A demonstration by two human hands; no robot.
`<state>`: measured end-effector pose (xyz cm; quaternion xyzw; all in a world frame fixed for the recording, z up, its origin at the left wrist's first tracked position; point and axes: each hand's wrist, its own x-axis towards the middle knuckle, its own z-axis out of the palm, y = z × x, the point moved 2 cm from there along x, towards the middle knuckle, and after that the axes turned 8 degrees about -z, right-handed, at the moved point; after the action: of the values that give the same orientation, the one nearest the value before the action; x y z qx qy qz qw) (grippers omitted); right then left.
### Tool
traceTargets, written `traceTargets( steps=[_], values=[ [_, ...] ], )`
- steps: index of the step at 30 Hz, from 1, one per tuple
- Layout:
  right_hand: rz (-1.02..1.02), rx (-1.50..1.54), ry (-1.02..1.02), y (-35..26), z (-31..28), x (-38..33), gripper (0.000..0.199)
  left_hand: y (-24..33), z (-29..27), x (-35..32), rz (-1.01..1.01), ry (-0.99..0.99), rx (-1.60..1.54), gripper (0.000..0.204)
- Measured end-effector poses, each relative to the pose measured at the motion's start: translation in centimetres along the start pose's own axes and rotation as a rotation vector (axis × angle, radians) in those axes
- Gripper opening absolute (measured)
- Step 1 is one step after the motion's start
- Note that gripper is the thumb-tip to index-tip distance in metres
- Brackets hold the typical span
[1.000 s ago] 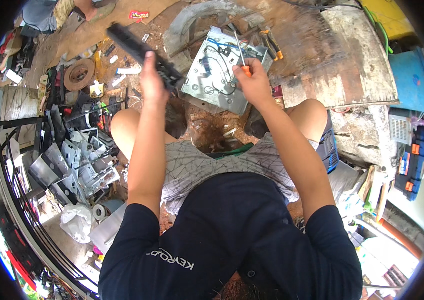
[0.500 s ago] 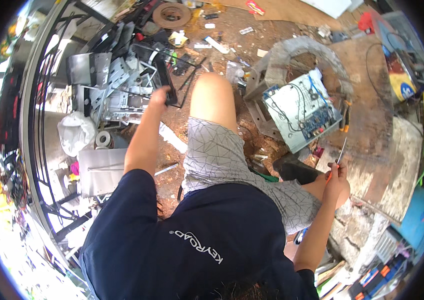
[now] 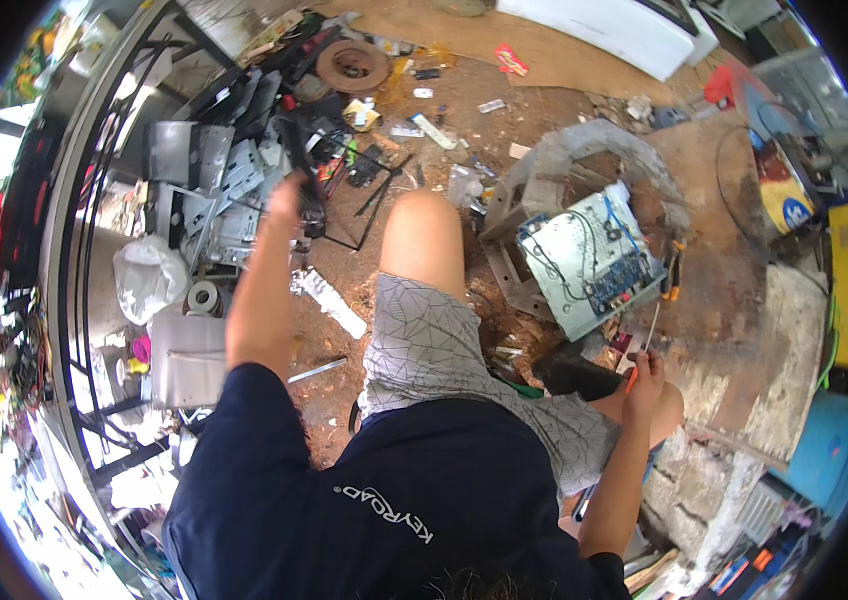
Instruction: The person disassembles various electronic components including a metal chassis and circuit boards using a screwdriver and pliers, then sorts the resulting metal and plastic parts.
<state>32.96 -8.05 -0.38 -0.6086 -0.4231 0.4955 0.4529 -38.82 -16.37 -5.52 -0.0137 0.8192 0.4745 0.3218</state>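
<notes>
Scrap [image 3: 239, 172] is lying heaped at left. The left hand [image 3: 284, 207] is showing blurred at its edge, right by a black part [image 3: 312, 197]; whether it is gripping that, I cannot tell. The unit [image 3: 569, 260] is lying board-side up by the grey ring [image 3: 599, 137], presumably leaving its insides reachable. The right hand [image 3: 646, 378] is clamping the screwdriver [image 3: 653, 328], shaft pointing away, seemingly keeping it ready; pliers [image 3: 675, 273] are lying alongside.

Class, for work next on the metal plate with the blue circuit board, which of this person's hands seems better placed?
Probably the right hand: it grips an orange-handled screwdriver and is nearer the metal plate. The left hand, blurred, is across by the metal scrap.
</notes>
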Motion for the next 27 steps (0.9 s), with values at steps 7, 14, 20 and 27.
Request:
traceTargets(
  steps=[7, 14, 20, 27],
  values=[
    [-0.064, 0.0, 0.122, 1.4, 0.5, 0.0, 0.033, 24.0, -0.1, -2.4, 0.25, -0.143, -0.532, 0.083],
    [-0.17, 0.042, 0.237, -7.8, -4.6, -2.7, 0.032, 13.3, 21.9, -24.9, 1.019, -1.109, 0.437, 0.024],
    [-0.023, -0.008, 0.646, -1.0, -20.2, -7.5, 0.026, 2.3, 27.7, -44.4, 0.532, -1.636, 0.415, 0.032],
    [0.525, 0.085, 1.119, 22.8, -26.2, -14.3, 0.021, 7.0, 23.4, -63.1, 1.792, -1.995, -0.047, 0.022]
  ],
)
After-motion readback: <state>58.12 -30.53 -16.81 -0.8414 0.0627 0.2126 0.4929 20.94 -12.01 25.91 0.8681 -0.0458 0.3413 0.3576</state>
